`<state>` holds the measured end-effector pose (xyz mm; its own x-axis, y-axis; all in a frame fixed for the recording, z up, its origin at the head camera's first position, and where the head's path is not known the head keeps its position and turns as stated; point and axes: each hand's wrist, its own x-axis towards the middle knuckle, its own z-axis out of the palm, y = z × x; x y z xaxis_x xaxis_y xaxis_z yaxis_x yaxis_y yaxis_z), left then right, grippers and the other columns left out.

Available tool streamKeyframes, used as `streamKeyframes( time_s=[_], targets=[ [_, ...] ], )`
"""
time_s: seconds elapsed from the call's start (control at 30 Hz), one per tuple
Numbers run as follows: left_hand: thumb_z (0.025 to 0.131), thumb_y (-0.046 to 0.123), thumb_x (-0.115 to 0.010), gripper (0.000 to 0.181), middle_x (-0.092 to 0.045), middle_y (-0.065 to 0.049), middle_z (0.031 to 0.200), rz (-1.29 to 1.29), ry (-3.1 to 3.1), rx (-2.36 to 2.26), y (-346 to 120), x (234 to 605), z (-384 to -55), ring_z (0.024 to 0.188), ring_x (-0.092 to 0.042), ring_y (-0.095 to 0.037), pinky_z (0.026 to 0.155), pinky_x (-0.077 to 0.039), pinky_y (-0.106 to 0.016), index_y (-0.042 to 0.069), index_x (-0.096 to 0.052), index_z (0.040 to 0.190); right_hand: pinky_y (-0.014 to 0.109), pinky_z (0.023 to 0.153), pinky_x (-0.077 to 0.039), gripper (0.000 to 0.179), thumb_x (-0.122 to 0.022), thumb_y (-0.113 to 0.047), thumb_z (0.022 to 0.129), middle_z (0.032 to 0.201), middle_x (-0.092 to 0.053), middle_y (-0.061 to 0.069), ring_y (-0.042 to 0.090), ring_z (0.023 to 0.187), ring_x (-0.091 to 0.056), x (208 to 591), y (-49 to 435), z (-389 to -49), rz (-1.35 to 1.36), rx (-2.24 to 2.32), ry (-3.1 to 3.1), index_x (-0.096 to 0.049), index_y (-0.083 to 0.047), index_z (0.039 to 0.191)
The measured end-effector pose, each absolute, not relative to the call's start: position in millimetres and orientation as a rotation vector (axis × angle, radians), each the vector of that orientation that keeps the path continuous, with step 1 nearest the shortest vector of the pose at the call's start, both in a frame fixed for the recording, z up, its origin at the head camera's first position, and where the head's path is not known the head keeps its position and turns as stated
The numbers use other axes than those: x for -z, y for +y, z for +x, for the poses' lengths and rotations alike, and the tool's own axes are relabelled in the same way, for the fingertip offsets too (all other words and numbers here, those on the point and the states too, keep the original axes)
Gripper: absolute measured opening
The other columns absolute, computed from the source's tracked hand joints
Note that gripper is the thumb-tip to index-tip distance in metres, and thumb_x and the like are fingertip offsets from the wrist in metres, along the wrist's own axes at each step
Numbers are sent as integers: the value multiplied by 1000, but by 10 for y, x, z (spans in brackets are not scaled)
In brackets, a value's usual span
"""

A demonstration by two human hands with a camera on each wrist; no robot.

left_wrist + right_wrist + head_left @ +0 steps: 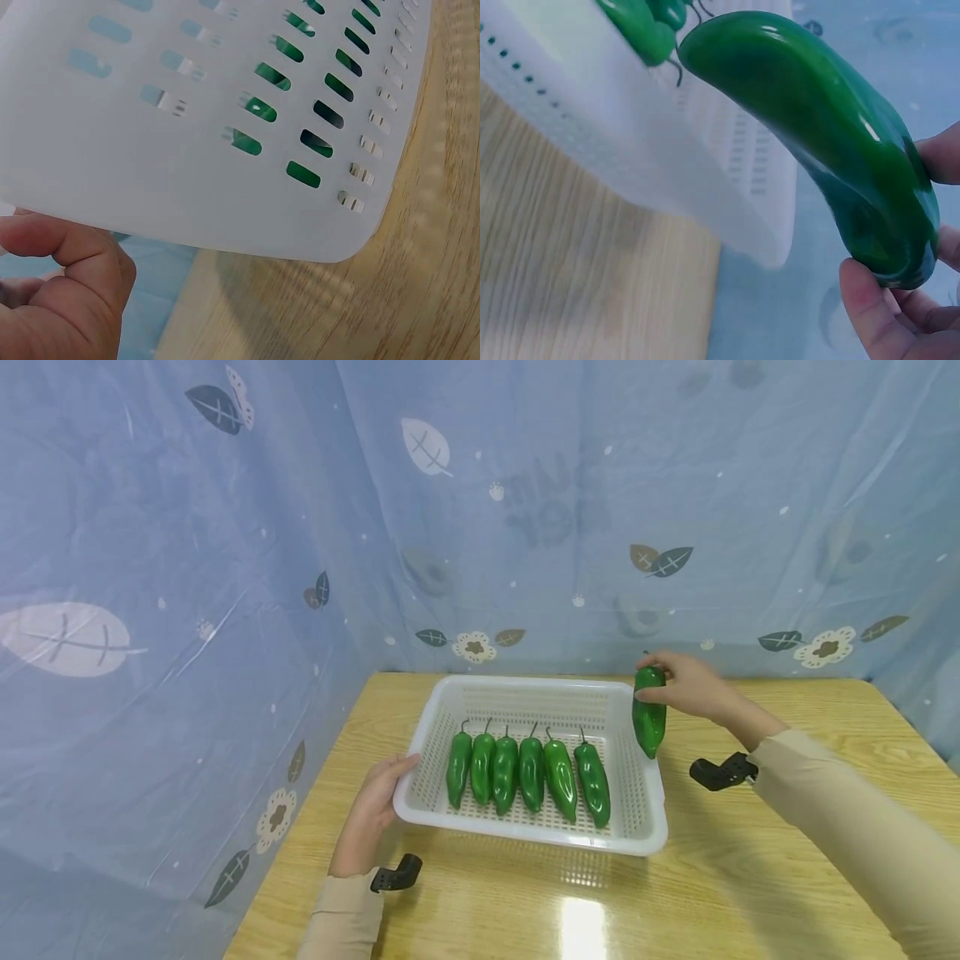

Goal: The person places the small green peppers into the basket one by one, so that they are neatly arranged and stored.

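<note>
A white perforated plastic basket [525, 838] holds several glossy green peppers [504, 772], lying side by side in a row with their stems toward the back. My left hand [384, 787] grips the basket's left rim; in the left wrist view the curled fingers [90, 274] are at its edge. Over the right end of the basket, my right hand [686, 685] pinches another green pepper [649, 727] near its stem end, with the tip hanging down. The right wrist view has this pepper [817, 112] between thumb and fingers, beside the basket wall [652, 142].
Under the basket is a light wood table [480, 910]. Blue curtains [525, 527] with leaf and flower prints hang behind it and along the left. Each wrist carries a black camera mount, one on the left [397, 873] and one on the right [722, 772].
</note>
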<state>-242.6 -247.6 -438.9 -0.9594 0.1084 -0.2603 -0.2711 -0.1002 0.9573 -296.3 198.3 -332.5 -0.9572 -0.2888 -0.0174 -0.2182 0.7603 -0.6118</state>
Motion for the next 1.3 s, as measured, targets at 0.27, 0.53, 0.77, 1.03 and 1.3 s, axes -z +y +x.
streamKeyframes(
  time_s=[0.27,0.53,0.77,1.03,1.3],
  targets=[
    [101,21,-43,47,-45,-28,139,-175,1924,-2126,-2475,4384,-2438,126,-48,-38,99,-45,-44,-9,-40,136,41,72,-48,51,-66,-25,87,118,-56,29,33,93,-56,3328,1819,-2995,-465,900,2803,-51,2,128],
    [101,21,-42,47,-44,-28,139,-174,1925,-2121,-2473,4361,-2437,127,-47,-38,101,-44,-46,-9,-38,137,50,84,-49,52,-66,-25,86,121,-57,29,41,106,-56,3367,1608,-3037,-514,781,2777,-52,4,127],
    [100,20,-43,46,-46,-27,138,-198,1916,-2131,-2484,4350,-2434,126,-48,-37,100,-45,-44,-8,-41,136,42,78,-50,52,-67,-22,82,113,-61,23,27,90,-58,3425,1424,-3088,-524,628,2753,-53,6,125],
    [100,23,-45,46,-49,-27,135,-233,1963,-2114,-2483,4364,-2439,123,-52,-36,95,-49,-42,-9,-43,133,44,79,-51,49,-66,-19,84,118,-59,27,34,97,-59,3413,1252,-3080,-512,481,2706,-53,8,123],
    [99,23,-46,44,-50,-26,134,-242,1961,-2127,-2478,4361,-2440,122,-52,-37,96,-48,-44,-8,-44,131,39,71,-49,40,-69,-16,80,105,-61,22,31,91,-54,3509,1186,-3021,-528,359,2726,-58,7,111]
  ],
)
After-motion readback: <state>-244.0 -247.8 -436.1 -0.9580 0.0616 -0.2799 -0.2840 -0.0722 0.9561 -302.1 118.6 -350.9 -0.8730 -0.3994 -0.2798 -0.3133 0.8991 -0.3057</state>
